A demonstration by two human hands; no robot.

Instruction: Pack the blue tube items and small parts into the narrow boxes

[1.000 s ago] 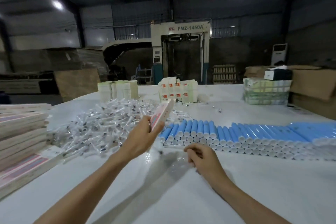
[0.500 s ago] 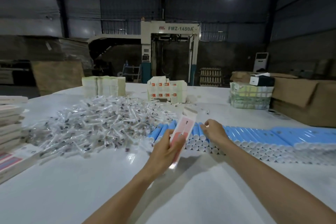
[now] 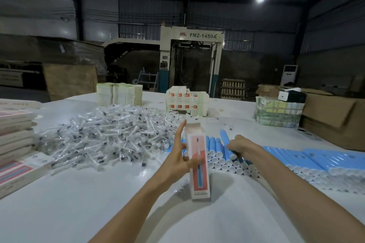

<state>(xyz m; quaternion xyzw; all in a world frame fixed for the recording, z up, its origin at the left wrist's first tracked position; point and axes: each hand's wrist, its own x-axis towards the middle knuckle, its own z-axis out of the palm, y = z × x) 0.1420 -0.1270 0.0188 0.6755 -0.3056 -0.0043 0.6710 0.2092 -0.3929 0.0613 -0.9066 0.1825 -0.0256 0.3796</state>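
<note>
- A white desk (image 3: 79, 203) carries everything. On its left side a wide heap of small parts (image 3: 110, 136) in clear wrappers lies just beside the left hand.
- A long row of blue tubes (image 3: 286, 160) with white caps runs across to the right edge, stacked in layers, directly behind both hands.
- Along the far side stand a stack of pale green leaflets (image 3: 119, 93), a block of white cartons (image 3: 185, 100) with red squares, and a strapped green bundle (image 3: 278, 112). Brown cardboard cases (image 3: 331, 120) sit at the far right.
- Beyond the desk stands a machine (image 3: 191, 61) marked FMZ-1450A.
- The left hand (image 3: 178, 161) holds a narrow box (image 3: 198, 163) upright between thumb and curled fingers, with the forefinger stretched straight up along its side. The pink-and-white box shows a printed brush. Its top flap stands open and its lower end is close to the desk.
- The right hand (image 3: 240, 146) has its fingers curled down around one blue tube (image 3: 224, 137), which tilts up out of the row.
- A stack of flat boxes (image 3: 15, 134) lies at the left edge, cut off by the frame.
- The inside of the narrow box is out of sight, so I cannot tell what it contains. The wrapped parts are too small to make out singly.
</note>
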